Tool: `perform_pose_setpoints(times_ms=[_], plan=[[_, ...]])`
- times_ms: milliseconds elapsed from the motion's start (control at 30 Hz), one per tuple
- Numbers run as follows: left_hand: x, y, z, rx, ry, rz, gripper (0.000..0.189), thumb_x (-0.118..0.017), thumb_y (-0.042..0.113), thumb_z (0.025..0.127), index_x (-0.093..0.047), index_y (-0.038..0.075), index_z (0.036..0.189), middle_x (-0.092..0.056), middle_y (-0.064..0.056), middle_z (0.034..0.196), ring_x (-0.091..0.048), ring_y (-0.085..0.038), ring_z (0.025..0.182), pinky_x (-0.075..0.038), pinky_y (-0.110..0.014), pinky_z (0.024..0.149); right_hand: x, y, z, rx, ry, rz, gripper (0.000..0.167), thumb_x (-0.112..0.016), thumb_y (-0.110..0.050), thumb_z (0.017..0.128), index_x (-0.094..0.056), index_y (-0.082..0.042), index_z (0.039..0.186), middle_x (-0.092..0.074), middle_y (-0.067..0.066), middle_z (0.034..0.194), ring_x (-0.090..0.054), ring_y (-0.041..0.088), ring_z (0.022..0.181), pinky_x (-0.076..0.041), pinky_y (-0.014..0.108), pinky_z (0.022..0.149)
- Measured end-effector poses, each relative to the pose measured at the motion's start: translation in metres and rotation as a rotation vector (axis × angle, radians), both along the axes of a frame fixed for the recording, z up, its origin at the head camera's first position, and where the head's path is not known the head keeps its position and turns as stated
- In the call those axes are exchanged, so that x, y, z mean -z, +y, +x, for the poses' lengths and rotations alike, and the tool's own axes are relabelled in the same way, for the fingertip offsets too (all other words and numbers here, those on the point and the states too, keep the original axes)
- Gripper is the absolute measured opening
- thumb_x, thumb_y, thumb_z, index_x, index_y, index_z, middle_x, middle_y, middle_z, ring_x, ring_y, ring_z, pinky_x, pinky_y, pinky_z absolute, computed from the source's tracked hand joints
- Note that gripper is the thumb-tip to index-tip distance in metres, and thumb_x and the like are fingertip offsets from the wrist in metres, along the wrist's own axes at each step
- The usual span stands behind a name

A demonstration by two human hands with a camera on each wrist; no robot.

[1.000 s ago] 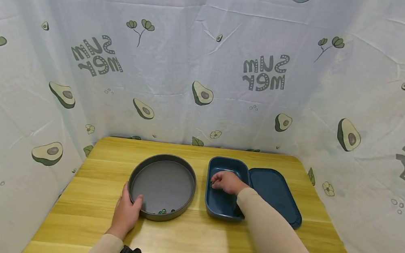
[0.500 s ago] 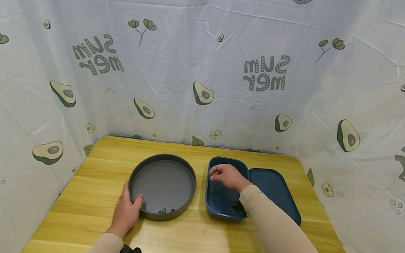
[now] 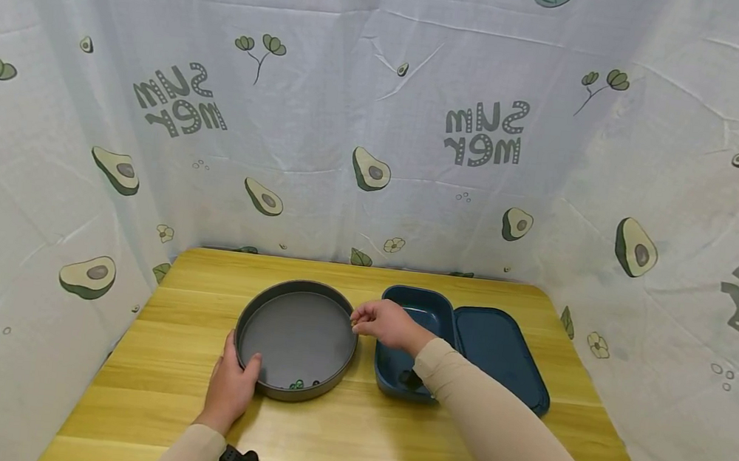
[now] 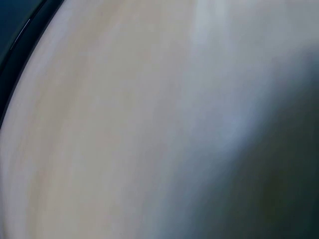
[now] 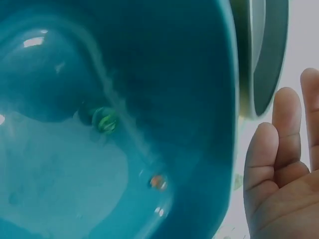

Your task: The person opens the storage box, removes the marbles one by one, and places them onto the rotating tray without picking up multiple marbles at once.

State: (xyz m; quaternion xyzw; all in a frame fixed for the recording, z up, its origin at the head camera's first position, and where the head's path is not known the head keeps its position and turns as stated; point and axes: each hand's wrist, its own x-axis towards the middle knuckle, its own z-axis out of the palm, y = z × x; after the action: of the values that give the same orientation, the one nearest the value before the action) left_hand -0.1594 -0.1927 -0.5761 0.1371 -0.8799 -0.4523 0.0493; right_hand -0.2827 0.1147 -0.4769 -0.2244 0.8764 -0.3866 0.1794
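Observation:
My left hand [image 3: 231, 388] grips the left rim of a round grey cake pan [image 3: 296, 327], thumb over the rim and fingers along the outer wall. Several small glass marbles [image 3: 297, 385], some green, lie by the pan's near wall. My right hand [image 3: 390, 323] is at the pan's right rim, its thumb and fingertips pinching a small yellowish marble, mostly hidden. Below its wrist stands a dark blue rectangular box [image 3: 378, 369]. Inside it, in the right wrist view, lie a green marble [image 5: 105, 120] and an orange one [image 5: 158, 181].
The box's blue lid [image 3: 501, 351] lies flat on the wooden table [image 3: 322, 448], against the box's right side. A white printed curtain [image 3: 328, 108] hangs behind and at both sides. The left wrist view is mostly a pale blur.
My right hand has lifted out of the blue box and moved left to the pan's right rim with the marble. The left hand stays on the pan.

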Motion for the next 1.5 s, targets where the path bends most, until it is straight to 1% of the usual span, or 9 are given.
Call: perform_pose_setpoints(times_ms=[200,467,633,867,933,1100,1233,1367,1500], plan=[[-0.001,0.001,0.000,0.003,-0.002,0.009,0.082,-0.053,0.034,0.109,-0.005,0.007,0.170,-0.028,-0.029,0.169,-0.034,-0.054,0.150,-0.030,-0.070,0.121,0.001,-0.015,0.006,-0.038,-0.029,-0.030,0.020,-0.073,-0.012,0.099,-0.075,-0.002,0.116,-0.073,0.000,0.095,-0.059,0.011,0.081,-0.048,0.026,0.071],[-0.002,0.002,0.000,0.001,0.005,0.008,0.081,-0.054,0.032,0.108,-0.007,0.006,0.170,-0.030,-0.030,0.168,-0.035,-0.055,0.149,-0.031,-0.070,0.120,0.002,-0.025,0.011,-0.081,-0.025,-0.036,0.019,-0.073,-0.013,0.099,-0.076,-0.005,0.116,-0.078,0.000,0.104,-0.066,0.009,0.090,-0.056,0.028,0.081],[-0.003,0.002,0.001,0.001,0.001,0.010,0.081,-0.053,0.032,0.108,-0.006,0.007,0.170,-0.030,-0.030,0.168,-0.035,-0.055,0.149,-0.031,-0.071,0.120,0.003,-0.028,0.012,-0.085,-0.025,-0.029,0.016,-0.074,-0.014,0.099,-0.077,-0.009,0.114,-0.078,-0.001,0.106,-0.066,0.009,0.091,-0.056,0.027,0.081],[-0.003,0.002,0.001,0.005,-0.003,0.009,0.082,-0.053,0.033,0.109,-0.005,0.007,0.170,-0.029,-0.031,0.168,-0.034,-0.056,0.149,-0.030,-0.071,0.120,0.002,-0.026,0.013,-0.091,-0.022,-0.013,0.028,-0.074,-0.017,0.099,-0.075,-0.003,0.123,-0.078,0.002,0.114,-0.065,0.011,0.093,-0.056,0.029,0.082],[-0.003,0.002,0.001,0.004,-0.004,0.009,0.082,-0.053,0.033,0.109,-0.005,0.007,0.170,-0.029,-0.031,0.168,-0.034,-0.056,0.149,-0.030,-0.071,0.120,0.001,-0.023,0.013,-0.079,-0.025,-0.003,0.028,-0.074,-0.017,0.099,-0.075,-0.004,0.124,-0.078,0.001,0.114,-0.065,0.011,0.092,-0.055,0.029,0.081],[-0.002,0.003,0.001,0.000,0.006,0.008,0.082,-0.054,0.032,0.108,-0.006,0.006,0.170,-0.030,-0.030,0.168,-0.035,-0.055,0.149,-0.031,-0.070,0.121,-0.002,-0.012,0.009,-0.044,-0.030,-0.002,0.027,-0.074,-0.017,0.099,-0.075,-0.004,0.124,-0.077,0.000,0.107,-0.064,0.012,0.090,-0.053,0.029,0.076],[-0.001,0.002,0.001,-0.001,0.010,0.001,0.082,-0.054,0.032,0.108,-0.007,0.006,0.170,-0.030,-0.030,0.168,-0.035,-0.055,0.149,-0.030,-0.070,0.121,-0.003,0.003,0.004,-0.026,-0.006,0.011,0.025,-0.074,-0.018,0.099,-0.076,-0.004,0.120,-0.077,-0.001,0.104,-0.064,0.012,0.089,-0.055,0.030,0.078],[-0.001,0.001,0.001,0.001,0.008,0.000,0.083,-0.054,0.033,0.108,-0.006,0.005,0.170,-0.031,-0.031,0.168,-0.035,-0.055,0.148,-0.031,-0.070,0.121,-0.003,0.021,-0.001,-0.010,0.033,0.073,0.021,-0.074,-0.017,0.099,-0.077,-0.005,0.116,-0.077,-0.002,0.103,-0.066,0.012,0.092,-0.058,0.034,0.085],[0.000,0.000,0.000,0.009,0.001,0.012,0.084,-0.053,0.034,0.108,-0.004,0.007,0.170,-0.031,-0.031,0.167,-0.036,-0.055,0.148,-0.031,-0.070,0.121,-0.001,0.038,-0.006,0.004,0.043,0.202,0.014,-0.075,-0.016,0.098,-0.078,-0.009,0.110,-0.077,-0.003,0.103,-0.069,0.012,0.095,-0.059,0.038,0.089]])
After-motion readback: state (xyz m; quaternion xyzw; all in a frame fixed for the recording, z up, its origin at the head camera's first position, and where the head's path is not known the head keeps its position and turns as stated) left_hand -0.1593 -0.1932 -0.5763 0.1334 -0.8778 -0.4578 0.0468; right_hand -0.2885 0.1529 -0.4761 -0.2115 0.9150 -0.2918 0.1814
